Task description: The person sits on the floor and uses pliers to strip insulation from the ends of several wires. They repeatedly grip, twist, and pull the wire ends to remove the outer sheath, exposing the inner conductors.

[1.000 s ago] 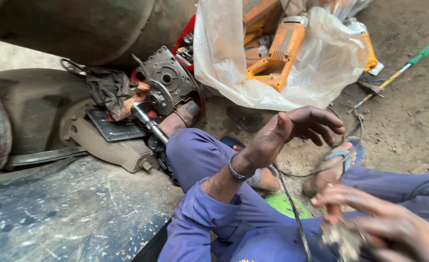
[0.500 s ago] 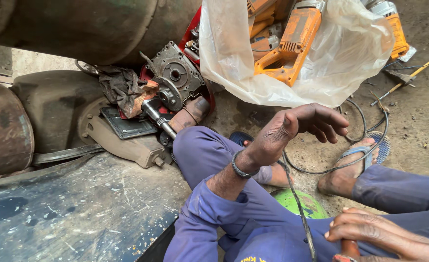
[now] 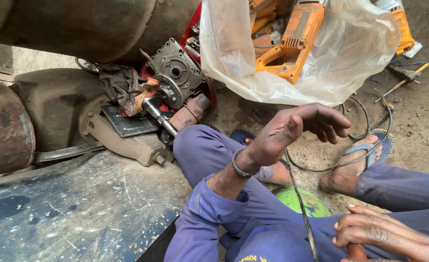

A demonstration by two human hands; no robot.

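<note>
I see my left hand (image 3: 297, 128) hanging loose over my knee, fingers curled down, gripping nothing, a bangle (image 3: 239, 167) on the wrist. My right hand (image 3: 384, 235) sits low at the frame's corner, fingers folded over something reddish I can't make out. A thin black cable (image 3: 299, 204) runs between the hands and loops on the dirt near my sandalled foot (image 3: 353, 167). Ahead lies a grey engine casing (image 3: 175, 73) with a greasy rag (image 3: 122, 87) beside it. A clear plastic bag (image 3: 292, 53) holds orange power tools (image 3: 297, 36). A green disc (image 3: 304, 201) shows under my leg.
</note>
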